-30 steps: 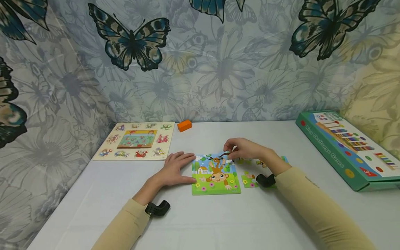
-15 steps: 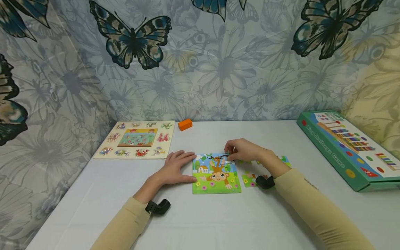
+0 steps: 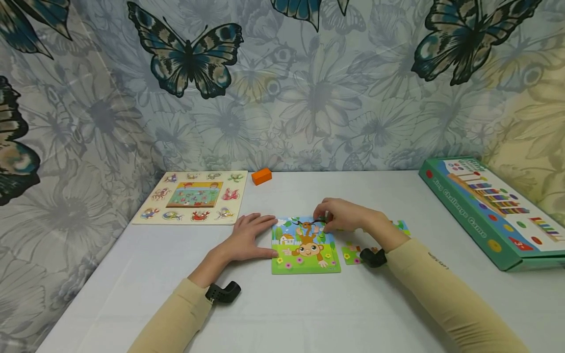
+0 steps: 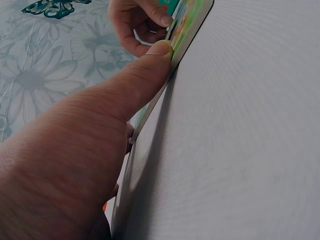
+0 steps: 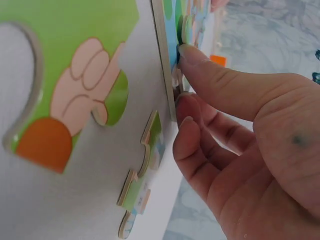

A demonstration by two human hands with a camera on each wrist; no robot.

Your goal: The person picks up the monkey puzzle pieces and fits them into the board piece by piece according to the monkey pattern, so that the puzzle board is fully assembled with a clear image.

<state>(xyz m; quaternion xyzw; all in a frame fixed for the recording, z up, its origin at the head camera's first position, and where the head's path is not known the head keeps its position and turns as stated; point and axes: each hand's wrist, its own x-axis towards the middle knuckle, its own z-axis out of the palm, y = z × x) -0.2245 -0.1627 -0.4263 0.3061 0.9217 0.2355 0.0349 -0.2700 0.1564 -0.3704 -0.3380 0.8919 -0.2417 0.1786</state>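
The monkey puzzle (image 3: 304, 250) lies flat on the white table, its picture almost wholly filled. At its left edge rests my left hand (image 3: 244, 240), fingers spread and thumb touching the lower left side; the left wrist view shows that thumb (image 4: 145, 75) on the board's edge. My right hand (image 3: 346, 214) is at the puzzle's upper right corner. In the right wrist view the thumb and forefinger of that hand (image 5: 235, 125) pinch a puzzle piece (image 5: 187, 30) at the board, partly hidden by the fingers.
Loose puzzle pieces (image 3: 350, 255) lie right of the puzzle, partly under the right forearm. A sea-animal board (image 3: 150, 203) is at the back left, with an orange block (image 3: 261, 176) beside it. A green game box (image 3: 468, 225) stands at the right.
My right hand has shifted slightly at the puzzle's upper right corner, its fingertips a little lower and further left. My left hand stays in place.
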